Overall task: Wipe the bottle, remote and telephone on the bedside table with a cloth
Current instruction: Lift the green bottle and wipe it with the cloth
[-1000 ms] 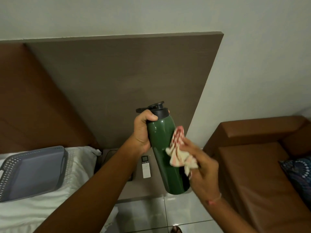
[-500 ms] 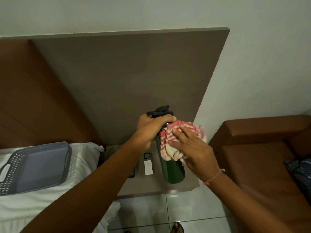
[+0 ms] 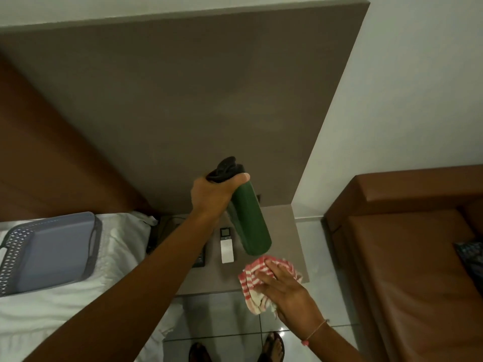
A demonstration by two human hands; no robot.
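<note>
Change since earlier frames: right hand has been coming off the bottle with the cloth and is now lying down at the counter's front right; the bottle is tilting with its base swung toward 5 o'clock.
Head view, left hand: its grip is wrapping tightly round the bottle's neck just under the dark cap, thumb lying across the top of the green body.
Head view, bottle: it is hanging in the air above the counter, cap pointing to 11 o'clock, base pointing to 5 o'clock, just above the cloth; whether base and cloth are touching is not clear.
Head view, right hand: its grip is lying spread and flat, fingers fanned toward 11 o'clock, pressing the red-and-white striped cloth down at the counter's front right edge, part of the cloth drooping over the edge.
Head view, remote: white, lying flat on the counter, at 9 o'clock from the bottle's base.
Head view, telephone: dark, mostly hiding under the left forearm, just left of the remote.
Head view, surroundings: grey basket is sitting on the white bed at 9 o'clock; brown sofa is standing at 3 o'clock.
</note>
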